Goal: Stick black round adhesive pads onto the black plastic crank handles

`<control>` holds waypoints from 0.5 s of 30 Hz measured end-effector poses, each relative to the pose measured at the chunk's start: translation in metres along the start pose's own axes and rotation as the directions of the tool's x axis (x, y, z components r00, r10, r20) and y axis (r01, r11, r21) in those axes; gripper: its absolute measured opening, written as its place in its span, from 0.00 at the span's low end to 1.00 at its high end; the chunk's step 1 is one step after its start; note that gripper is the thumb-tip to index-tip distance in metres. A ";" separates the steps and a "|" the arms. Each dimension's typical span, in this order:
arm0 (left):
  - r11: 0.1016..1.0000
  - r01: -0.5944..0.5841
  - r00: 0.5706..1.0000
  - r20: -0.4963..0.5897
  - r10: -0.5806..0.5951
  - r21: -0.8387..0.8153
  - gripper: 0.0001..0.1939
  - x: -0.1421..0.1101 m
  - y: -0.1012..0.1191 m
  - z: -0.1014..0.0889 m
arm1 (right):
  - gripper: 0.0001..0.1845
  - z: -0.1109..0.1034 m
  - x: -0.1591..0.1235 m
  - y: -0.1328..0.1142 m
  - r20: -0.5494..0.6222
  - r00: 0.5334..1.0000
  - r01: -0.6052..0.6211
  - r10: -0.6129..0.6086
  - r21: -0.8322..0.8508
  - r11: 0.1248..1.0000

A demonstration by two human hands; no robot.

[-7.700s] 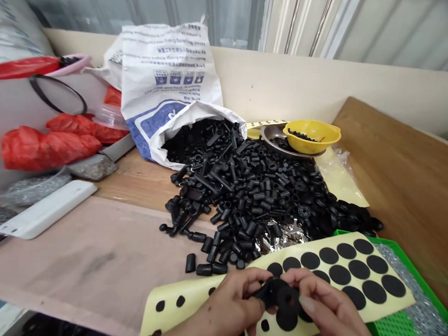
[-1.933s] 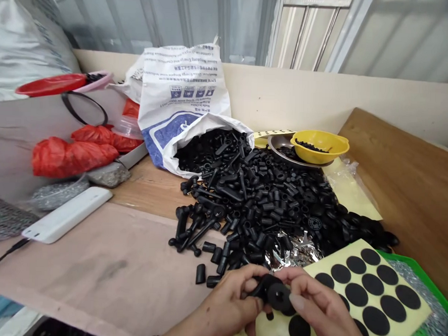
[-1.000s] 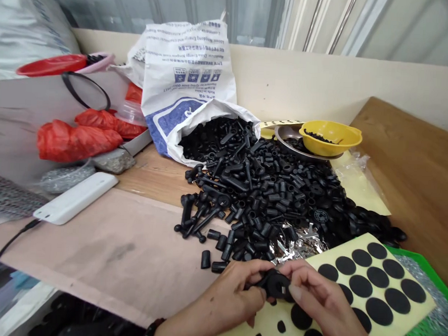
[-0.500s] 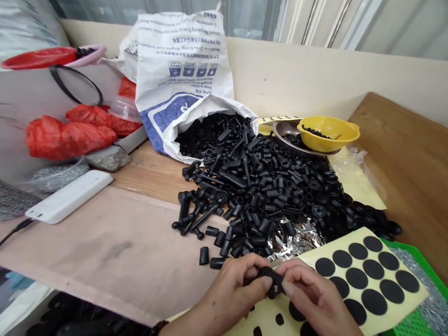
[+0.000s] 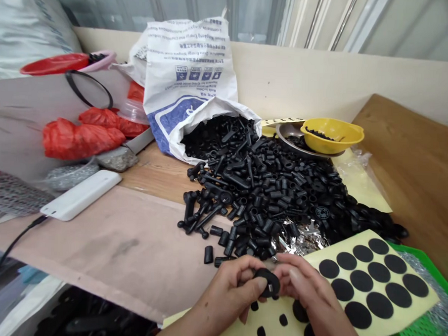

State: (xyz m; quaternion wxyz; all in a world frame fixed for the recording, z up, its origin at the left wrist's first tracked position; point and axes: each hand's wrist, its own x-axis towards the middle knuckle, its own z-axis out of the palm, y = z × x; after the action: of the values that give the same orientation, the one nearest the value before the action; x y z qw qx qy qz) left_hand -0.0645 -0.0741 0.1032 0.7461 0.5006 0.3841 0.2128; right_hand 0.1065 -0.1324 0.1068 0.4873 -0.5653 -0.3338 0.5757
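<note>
My left hand [image 5: 237, 292] is closed on a small black round plastic part [image 5: 270, 285], pinched between thumb and fingers. A small metal glint shows on the part's lower face. My right hand [image 5: 307, 290] is just right of it, index finger stretched toward the pile of silver metal clips [image 5: 302, 239], fingers apart. Whether its other fingertips touch the part, I cannot make out. Under both hands lies a yellowish backing sheet [image 5: 244, 332] with small black dots. Another sheet [image 5: 333, 286] with large black round stickers lies beside my right hand.
Black plastic pieces [image 5: 260, 189] spill from a white woven bag [image 5: 192, 52]. Behind them are a yellow bowl [image 5: 332, 138] and a metal dish [image 5: 285, 132]. A green tray [image 5: 406, 319] is at right. A white power bank [image 5: 81, 196] and red plastic bags [image 5: 80, 139] are at left.
My right fingers have come off the front of the round part, and the index finger has stretched out. The part is turned, showing more of its face. The view has shifted slightly.
</note>
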 end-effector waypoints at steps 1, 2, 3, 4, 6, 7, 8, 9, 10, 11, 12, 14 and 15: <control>1.000 0.005 1.000 0.005 -0.005 0.002 0.16 -0.002 0.000 0.000 | 0.15 0.004 -0.001 0.000 -0.004 0.999 0.046 -0.047 -0.132 0.990; 1.000 0.007 1.000 0.009 -0.007 -0.001 0.16 -0.004 0.000 0.001 | 0.15 0.008 -0.002 0.000 -0.002 0.995 0.093 -0.097 -0.260 0.961; 1.000 0.005 1.000 0.013 -0.004 -0.009 0.16 -0.005 0.000 0.002 | 0.15 0.012 -0.002 0.001 0.004 0.988 0.146 -0.156 -0.366 0.919; 1.000 -0.009 1.000 0.017 0.009 -0.024 0.16 -0.007 0.000 0.002 | 0.15 0.016 -0.003 0.003 0.020 0.975 0.208 -0.222 -0.443 0.872; 0.997 -0.050 0.998 0.024 0.052 -0.061 0.16 -0.011 -0.003 0.002 | 0.16 0.025 -0.005 0.010 0.074 0.926 0.353 -0.371 -0.521 0.777; 0.995 -0.060 0.998 0.030 0.062 -0.077 0.15 -0.013 -0.005 0.002 | 0.16 0.029 -0.006 0.015 0.110 0.894 0.421 -0.435 -0.538 0.730; 0.995 -0.057 0.998 0.036 0.060 -0.085 0.15 -0.016 -0.008 0.001 | 0.16 0.033 -0.007 0.020 0.151 0.861 0.479 -0.485 -0.556 0.679; 0.995 -0.041 0.998 0.042 0.044 -0.086 0.15 -0.020 -0.012 -0.001 | 0.17 0.037 -0.008 0.026 0.195 0.834 0.522 -0.517 -0.582 0.624; 0.997 -0.012 0.999 0.048 0.015 -0.077 0.16 -0.024 -0.016 -0.003 | 0.17 0.041 -0.009 0.032 0.241 0.812 0.552 -0.532 -0.613 0.565; 0.999 0.018 0.999 0.046 -0.016 -0.052 0.16 -0.030 -0.020 -0.007 | 0.18 0.043 -0.010 0.038 0.293 0.793 0.576 -0.534 -0.645 0.502; 0.999 0.036 0.999 0.030 -0.036 -0.007 0.16 -0.038 -0.024 -0.013 | 0.20 0.045 -0.011 0.042 0.360 0.769 0.610 -0.529 -0.663 0.435; 0.988 0.039 0.998 -0.046 -0.032 0.152 0.14 -0.058 -0.030 -0.031 | 0.22 0.042 -0.013 0.043 0.500 0.701 0.693 -0.509 -0.646 0.319; 0.966 0.025 0.994 -0.107 0.002 0.256 0.13 -0.071 -0.033 -0.044 | 0.22 0.037 -0.014 0.041 0.531 0.679 0.714 -0.507 -0.638 0.288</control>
State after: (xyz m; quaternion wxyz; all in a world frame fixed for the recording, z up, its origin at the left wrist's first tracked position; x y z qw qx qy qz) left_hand -0.1446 -0.1118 0.0902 0.6545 0.5790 0.4504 0.1831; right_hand 0.0613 -0.1518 0.0780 0.3121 -0.4779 -0.8007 0.1819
